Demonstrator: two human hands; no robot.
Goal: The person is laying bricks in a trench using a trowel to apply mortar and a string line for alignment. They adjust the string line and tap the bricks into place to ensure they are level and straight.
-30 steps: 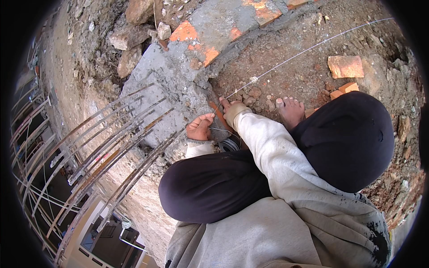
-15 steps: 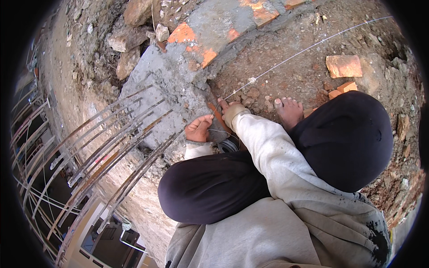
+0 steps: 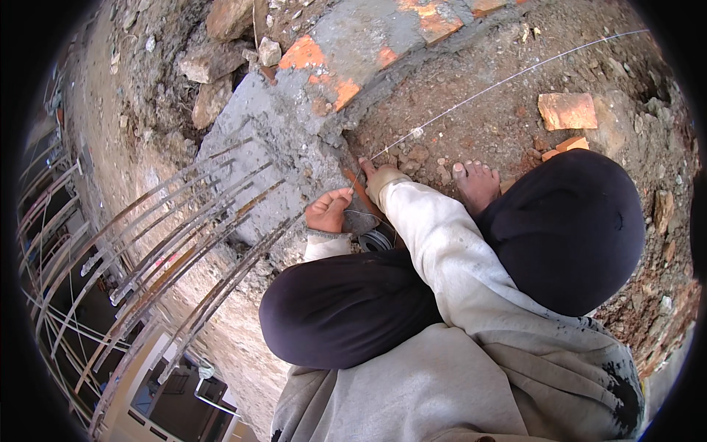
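A thin white string (image 3: 508,85) runs tight from the far right down to my right hand (image 3: 381,179), whose fingers press it beside a reddish-brown bar (image 3: 359,189). My left hand (image 3: 328,211) is closed in a pinch on the string's near end, just left of that bar. A loose length loops from there past the bar. Below the hands, partly hidden by my knee, a dark round spool (image 3: 375,241) lies on the ground. The right hand's fingertips are partly hidden, with one finger stretched along the bar's upper end.
Several rusty rebar rods (image 3: 213,214) jut across the left side over a drop. Grey mortar (image 3: 258,147) spreads ahead, joining a mortared brick course (image 3: 361,44). Rocks (image 3: 213,62) lie at the far left. A broken brick (image 3: 567,110) sits right of my bare foot (image 3: 476,183).
The right hand's stretched finger has moved slightly at the bar. My left hand keeps its pinch, almost in the same place.
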